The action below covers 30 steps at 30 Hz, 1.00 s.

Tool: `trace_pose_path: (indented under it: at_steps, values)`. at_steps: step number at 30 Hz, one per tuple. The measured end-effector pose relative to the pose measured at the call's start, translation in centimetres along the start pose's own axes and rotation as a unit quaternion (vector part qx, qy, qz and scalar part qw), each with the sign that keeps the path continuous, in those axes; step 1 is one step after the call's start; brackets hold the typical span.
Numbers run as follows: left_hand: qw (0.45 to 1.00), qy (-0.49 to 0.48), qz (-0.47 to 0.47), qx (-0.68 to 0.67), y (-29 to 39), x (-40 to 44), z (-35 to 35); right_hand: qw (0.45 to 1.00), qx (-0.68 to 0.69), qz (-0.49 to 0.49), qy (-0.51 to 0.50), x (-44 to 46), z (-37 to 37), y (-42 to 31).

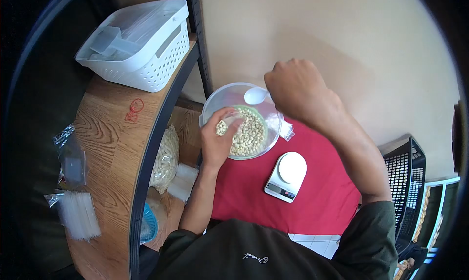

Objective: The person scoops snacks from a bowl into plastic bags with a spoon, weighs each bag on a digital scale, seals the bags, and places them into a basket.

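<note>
A large clear round tub (213, 102) holds a heap of pale nuts or beans (248, 136). Over the tub's left side, my left hand (215, 142) is curled round a small clear plastic bag (235, 118) with some of the same pale pieces in it. My right hand (297, 87) is raised at the tub's upper right, closed on the handle of a white spoon (255, 96). The spoon's bowl hangs over the tub, above the heap, and looks bare. Most of its handle is hidden by my fist.
A white digital kitchen scale (288, 175) stands on the red cloth (322, 182). On the wooden shelf (110, 128) at left are a white basket (163, 60) and packs of clear bags (80, 214). Beneath it sits a big bag of pale pieces (166, 160). A black crate (403, 182) is at right.
</note>
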<state>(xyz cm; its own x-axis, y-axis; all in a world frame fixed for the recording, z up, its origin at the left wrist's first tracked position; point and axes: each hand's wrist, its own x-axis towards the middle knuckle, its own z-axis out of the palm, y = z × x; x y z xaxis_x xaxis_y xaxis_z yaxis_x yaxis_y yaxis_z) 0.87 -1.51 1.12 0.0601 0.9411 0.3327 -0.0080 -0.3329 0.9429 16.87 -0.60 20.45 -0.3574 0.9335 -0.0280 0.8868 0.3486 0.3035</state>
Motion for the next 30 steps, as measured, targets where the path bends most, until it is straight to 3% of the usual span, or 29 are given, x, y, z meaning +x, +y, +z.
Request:
trace_pose_path:
  at_steps: [1,3,7,9,11,13,16,23,30]
  values:
    - [1.000,-0.003,-0.003,0.001,-0.1,0.0,-0.2,1.000,0.003,0.002,-0.002,0.7,0.6,0.4]
    - [0.987,0.041,-0.057,-0.142,-0.3,-0.1,-0.7,0.995,-0.005,0.014,-0.099,2.1,3.2,0.3]
    - [0.981,0.049,-0.020,-0.189,-0.9,-0.4,-1.3,0.984,0.007,0.002,-0.177,4.1,11.5,-2.1]
    - [0.977,0.027,-0.015,-0.210,-1.5,-0.3,-1.8,0.982,0.015,-0.019,-0.187,4.9,14.7,-3.2]
    - [0.958,0.013,-0.008,-0.286,-1.2,0.0,-2.0,0.980,0.012,0.010,-0.196,6.4,18.0,-4.2]
    - [0.961,-0.014,0.008,-0.277,-0.9,0.2,-2.2,0.972,0.035,0.032,-0.230,8.0,19.3,-4.8]
    - [0.890,-0.084,-0.087,-0.439,-0.3,0.2,-2.8,0.980,0.043,0.033,-0.193,9.2,21.3,-5.8]
    - [0.911,-0.101,-0.052,-0.397,-0.6,0.5,-3.9,0.963,0.107,0.035,-0.245,8.7,22.0,-6.6]
    - [0.908,-0.095,-0.093,-0.398,-0.6,0.4,-4.1,0.948,0.188,0.026,-0.256,8.1,20.3,-3.6]
